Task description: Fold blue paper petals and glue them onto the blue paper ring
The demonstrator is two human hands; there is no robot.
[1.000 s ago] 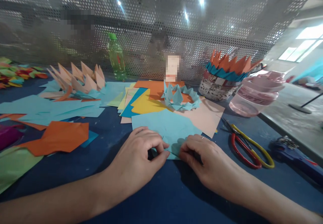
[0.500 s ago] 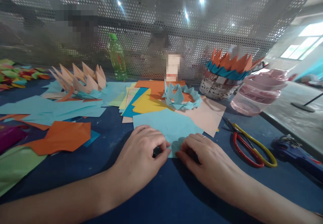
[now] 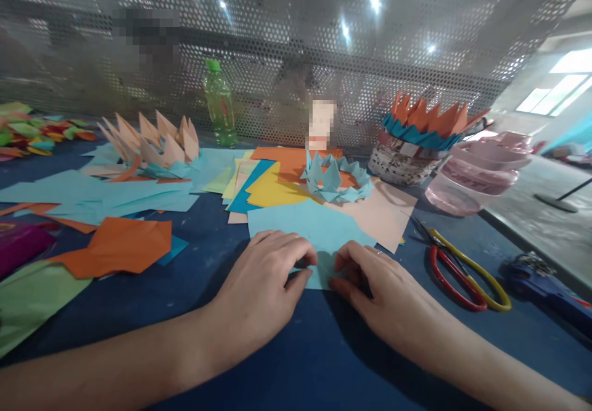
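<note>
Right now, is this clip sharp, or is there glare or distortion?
Head view: fairly sharp, but lights glare on the perforated metal screen, the window is overexposed, wide-angle bending curves the edges, and the right hand casts a dark shadow on the table.

Light-blue paper sheet (image 3: 305,232), lying flat, angular uneven outline, near end seemingly folded, far edge overlapping a peach sheet (image 3: 382,220), near end on the dark-blue worktop (image 3: 324,343)

Perforated metal screen (image 3: 296,28), reflected lights (image 3: 374,2), daylit window (image 3: 557,84) at right, grey floor (image 3: 522,232)
</note>
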